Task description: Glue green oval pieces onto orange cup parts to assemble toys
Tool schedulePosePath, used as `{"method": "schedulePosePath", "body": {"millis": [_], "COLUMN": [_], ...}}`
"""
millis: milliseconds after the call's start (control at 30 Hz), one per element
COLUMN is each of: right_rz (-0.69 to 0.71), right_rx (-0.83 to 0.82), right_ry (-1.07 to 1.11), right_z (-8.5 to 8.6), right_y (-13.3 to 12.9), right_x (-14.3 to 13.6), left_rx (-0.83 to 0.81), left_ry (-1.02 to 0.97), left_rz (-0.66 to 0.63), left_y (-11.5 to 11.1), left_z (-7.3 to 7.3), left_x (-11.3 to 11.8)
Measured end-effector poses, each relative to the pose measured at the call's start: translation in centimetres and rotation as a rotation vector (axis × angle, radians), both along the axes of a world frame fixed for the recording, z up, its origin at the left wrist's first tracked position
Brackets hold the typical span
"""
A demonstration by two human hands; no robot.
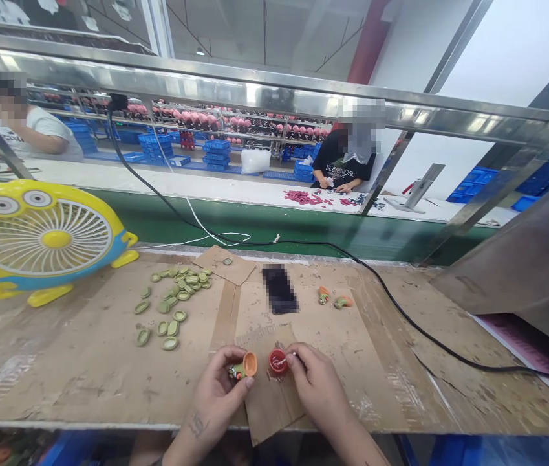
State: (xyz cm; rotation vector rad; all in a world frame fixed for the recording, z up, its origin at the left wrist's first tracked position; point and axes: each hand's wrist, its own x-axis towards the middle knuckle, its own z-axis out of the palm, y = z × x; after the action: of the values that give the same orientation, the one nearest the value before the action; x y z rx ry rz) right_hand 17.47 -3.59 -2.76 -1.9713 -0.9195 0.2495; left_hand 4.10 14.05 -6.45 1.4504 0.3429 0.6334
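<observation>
A small orange-and-green figure [249, 364] is sitting in the left hand [216, 390], just left of a red cup [271, 371], with its orange, hollow-looking end facing up. The left fingers are curling closed around it. The right hand [317, 383], just right of the cup, is pinching what looks like a thin stick [282, 360] between nearly closed fingers, and the stick's tip is reaching into the cup, where whitish streaks are showing. The cup is standing on a loose cardboard sheet [274, 414].

The work seems to be partway along: two similar figures, one [323, 295] upright and the other [343, 302] tipped over, are resting beyond the cup to the right, perhaps finished, though I cannot tell. Many oval green pieces [170, 343] are lying loose to the cup's left, apparently waiting; none is visibly fitted to the held figure.

Straight beyond the cup, a dark phone [281, 291] is lying on the cardboard-covered desk [133, 395]. Far left of the cup, a yellow fan [55, 239] is standing. Well beyond the cup, a person in a black shirt [344, 162] is handling small pieces.
</observation>
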Motion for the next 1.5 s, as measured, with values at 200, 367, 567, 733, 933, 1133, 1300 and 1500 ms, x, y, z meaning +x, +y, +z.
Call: {"method": "schedulePosePath", "body": {"millis": [200,367,567,733,933,1133,1300,1500], "right_rz": [-0.111,-0.02,0.009,0.004,-0.006,-0.014,-0.027,-0.103], "right_rx": [0.193,0.306,0.286,0.277,0.288,0.264,0.298,0.143], "right_ry": [0.168,0.411,0.363,0.341,0.343,0.274,0.254,-0.034], "right_z": [1.3,2.1,0.8,0.4,1.1,1.4,1.5,0.7], "right_y": [0.0,0.7,1.6,1.8,2.0,1.9,1.2,0.4], "right_x": [-0.9,-2.6,-2.8,-2.6,-2.5,-2.5,-2.2,-0.8], "left_rx": [0.055,0.052,0.042,0.057,0.05,0.006,-0.011,-0.039], "left_ry": [-0.014,0.035,0.01,0.01,0.022,0.072,0.125,0.151], "left_rz": [-0.014,-0.021,-0.027,-0.046,-0.062,-0.089,-0.135,-0.131], "left_y": [-0.1,0.0,0.0,0.0,0.1,0.2,0.3,0.5], "left_z": [0.8,1.0,1.1,1.2,1.1,1.0,1.1,1.3], "left_x": [-0.1,-0.1,0.0,0.0,-0.1,-0.4,-0.8,-1.0]}}
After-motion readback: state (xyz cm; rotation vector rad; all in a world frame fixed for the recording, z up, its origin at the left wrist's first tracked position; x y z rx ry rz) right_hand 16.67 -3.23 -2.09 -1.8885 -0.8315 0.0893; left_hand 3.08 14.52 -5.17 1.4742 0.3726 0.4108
